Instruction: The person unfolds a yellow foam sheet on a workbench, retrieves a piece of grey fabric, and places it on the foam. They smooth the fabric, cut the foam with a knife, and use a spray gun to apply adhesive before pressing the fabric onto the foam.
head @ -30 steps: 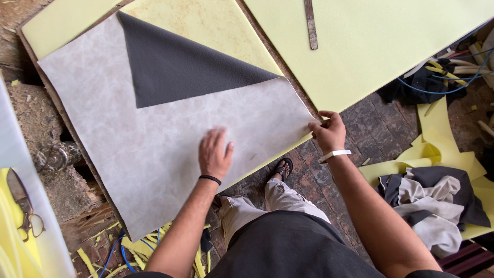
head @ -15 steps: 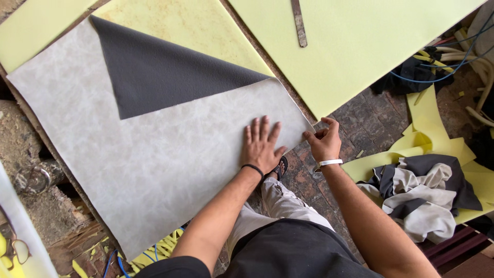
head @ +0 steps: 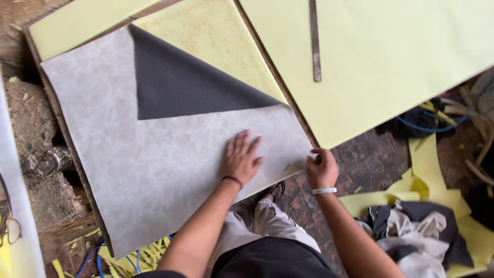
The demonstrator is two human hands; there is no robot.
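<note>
The left hand [head: 241,160] lies flat, fingers spread, pinning the grey fabric sheet [head: 149,170] on the worktop [head: 216,36]; the right hand [head: 322,168] pinches its near-right corner. Smoothing appears underway; what follows likely needs even tension.

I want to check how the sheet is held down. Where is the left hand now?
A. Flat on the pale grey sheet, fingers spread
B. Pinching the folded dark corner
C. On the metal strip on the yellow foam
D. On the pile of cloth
A: the left hand lies flat on the pale grey sheet, while the right hand is at its edge.
</note>
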